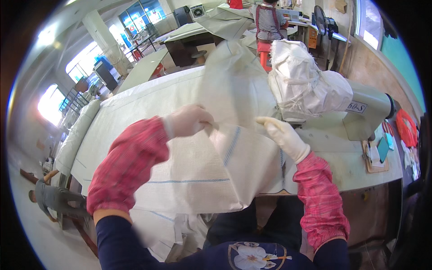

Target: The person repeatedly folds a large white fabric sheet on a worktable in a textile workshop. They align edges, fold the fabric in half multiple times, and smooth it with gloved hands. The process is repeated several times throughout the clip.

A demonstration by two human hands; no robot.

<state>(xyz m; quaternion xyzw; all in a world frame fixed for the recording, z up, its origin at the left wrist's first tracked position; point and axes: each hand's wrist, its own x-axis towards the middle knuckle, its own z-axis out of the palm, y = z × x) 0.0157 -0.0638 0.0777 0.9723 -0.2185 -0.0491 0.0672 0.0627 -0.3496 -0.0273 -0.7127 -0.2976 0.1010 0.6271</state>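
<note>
A large pale woven sheet [189, 166] with blue stitched lines spreads over the work table and hangs past its front edge. My left hand [191, 120], in a white glove, is closed on a raised fold of it near the middle. My right hand [284, 138], also gloved, has its fingertips together at the sheet's right part, just left of the sewing machine. Between and beyond my hands a lifted part of the sheet is smeared by motion. The sewing machine [369, 105] has its head wrapped in white cloth [301, 81]; its needle area is hidden.
A rolled length of pale fabric [78, 137] lies along the table's left end. On the right are a clipboard [375, 157], a dark green flat thing [383, 149] and a red bundle [406, 128]. A seated person [269, 22] and a fan [320, 22] are beyond; another person [58, 198] stands far left.
</note>
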